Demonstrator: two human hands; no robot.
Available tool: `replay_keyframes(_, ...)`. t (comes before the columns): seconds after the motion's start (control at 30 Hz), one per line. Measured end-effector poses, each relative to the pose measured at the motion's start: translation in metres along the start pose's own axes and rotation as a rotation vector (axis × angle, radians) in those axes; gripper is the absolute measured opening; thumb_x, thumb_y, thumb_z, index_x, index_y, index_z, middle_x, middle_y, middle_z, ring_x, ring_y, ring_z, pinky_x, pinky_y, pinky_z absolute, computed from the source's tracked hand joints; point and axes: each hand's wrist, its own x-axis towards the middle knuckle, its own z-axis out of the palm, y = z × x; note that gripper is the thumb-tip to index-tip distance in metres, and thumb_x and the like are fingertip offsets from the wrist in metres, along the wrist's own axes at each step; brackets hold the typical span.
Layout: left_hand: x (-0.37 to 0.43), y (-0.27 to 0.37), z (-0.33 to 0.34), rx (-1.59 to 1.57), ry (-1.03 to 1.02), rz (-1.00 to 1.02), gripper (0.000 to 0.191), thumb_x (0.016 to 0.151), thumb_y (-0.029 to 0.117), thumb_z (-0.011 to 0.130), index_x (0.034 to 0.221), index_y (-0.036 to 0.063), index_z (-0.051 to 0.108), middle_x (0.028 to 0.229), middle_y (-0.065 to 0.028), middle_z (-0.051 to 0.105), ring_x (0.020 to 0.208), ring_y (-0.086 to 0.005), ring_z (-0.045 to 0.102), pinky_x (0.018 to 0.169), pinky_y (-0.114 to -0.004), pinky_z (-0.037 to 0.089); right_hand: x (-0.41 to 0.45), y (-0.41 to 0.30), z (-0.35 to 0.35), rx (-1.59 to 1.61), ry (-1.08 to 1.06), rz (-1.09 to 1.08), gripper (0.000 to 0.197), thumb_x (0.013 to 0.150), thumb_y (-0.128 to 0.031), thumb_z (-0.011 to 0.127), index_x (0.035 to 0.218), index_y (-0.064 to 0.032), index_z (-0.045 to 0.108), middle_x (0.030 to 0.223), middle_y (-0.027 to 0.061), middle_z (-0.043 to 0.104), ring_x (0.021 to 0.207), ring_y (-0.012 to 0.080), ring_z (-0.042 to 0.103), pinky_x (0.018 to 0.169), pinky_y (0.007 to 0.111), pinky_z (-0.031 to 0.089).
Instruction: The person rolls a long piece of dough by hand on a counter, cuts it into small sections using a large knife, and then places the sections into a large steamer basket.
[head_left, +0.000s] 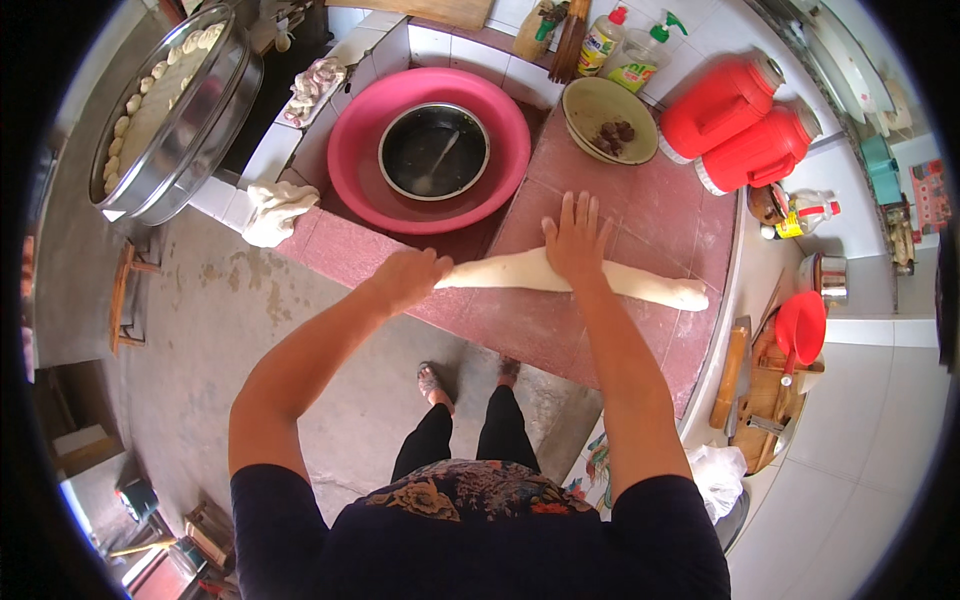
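A long roll of pale dough (504, 271) lies across the reddish tiled counter (517, 330). At its left end, close to the counter's front edge, my left hand (409, 276) is closed around the dough; the fingers partly hide that tip. My right hand (577, 238) rests flat over the middle of the roll, palm down, with its fingers extended and somewhat apart. To the right of that hand, the dough continues to a blunt, lumpy end (691, 295).
Beyond the roll stands a pink basin (349, 161) holding a metal bowl (386, 157). A yellowish bowl (579, 105) contains dark pieces. Two red thermos flasks (716, 109) (761, 146) line the right side. Steamer trays (214, 112) with dough pieces are at upper left; a crumpled cloth (276, 211) lies nearby.
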Motion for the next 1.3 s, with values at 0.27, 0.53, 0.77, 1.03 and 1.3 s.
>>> replay_keyframes(0.27, -0.012, -0.024, 0.037, -0.101, 0.133, 0.187, 0.044, 0.083, 0.01, 0.056, 0.126, 0.0169, 0.056, 0.121, -0.0071, 0.062, 0.104, -0.0294, 0.063, 0.084, -0.04, 0.052, -0.128, -0.002, -0.069, 0.25, -0.339, -0.246, 0.061, 0.093, -0.033, 0.043, 0.146, -0.0026, 0.034, 0.152, 0.0207, 0.03, 0.142, 0.0391, 0.023, 0.115, 0.056, 0.012)
replay_keyframes(0.53, -0.001, -0.011, 0.016, -0.11, 0.09, 0.039, 0.023, 0.083, 0.01, 0.058, 0.106, 0.0085, 0.054, 0.091, -0.0128, 0.06, 0.088, -0.0311, 0.063, 0.075, -0.042, 0.052, 0.002, 0.012, 0.002, 0.095, -0.12, 0.032, 0.058, 0.095, -0.035, 0.044, 0.142, -0.0006, 0.037, 0.149, 0.0205, 0.033, 0.139, 0.0362, 0.029, 0.112, 0.06, 0.017)
replay_keyframes(0.77, -0.018, -0.015, 0.018, -0.177, 0.128, 0.104, 0.025, 0.081, 0.01, 0.059, 0.107, 0.0081, 0.057, 0.095, -0.0122, 0.062, 0.088, -0.0309, 0.065, 0.073, -0.041, 0.054, -0.11, 0.019, -0.065, 0.302, -0.361, -0.311, 0.062, 0.087, -0.032, 0.049, 0.14, -0.0006, 0.039, 0.148, 0.021, 0.034, 0.14, 0.0381, 0.026, 0.112, 0.06, 0.018)
replay_keyframes(1.03, -0.013, -0.001, 0.013, -0.108, 0.116, 0.027, 0.031, 0.083, 0.007, 0.057, 0.114, 0.011, 0.059, 0.1, -0.0097, 0.064, 0.096, -0.0296, 0.064, 0.077, -0.039, 0.054, -0.007, 0.014, 0.001, 0.174, -0.154, -0.061, 0.059, 0.09, -0.034, 0.047, 0.138, -0.0019, 0.041, 0.147, 0.0186, 0.037, 0.139, 0.0379, 0.03, 0.111, 0.06, 0.019)
replay_keyframes(1.3, -0.039, -0.006, 0.029, -0.078, 0.066, -0.004, 0.033, 0.081, 0.006, 0.057, 0.114, 0.0099, 0.058, 0.101, -0.0114, 0.064, 0.095, -0.0317, 0.063, 0.076, -0.042, 0.053, -0.134, 0.029, -0.072, 0.257, -0.335, -0.407, 0.065, 0.087, -0.039, 0.052, 0.142, -0.006, 0.04, 0.147, 0.0195, 0.037, 0.139, 0.0368, 0.03, 0.111, 0.059, 0.021)
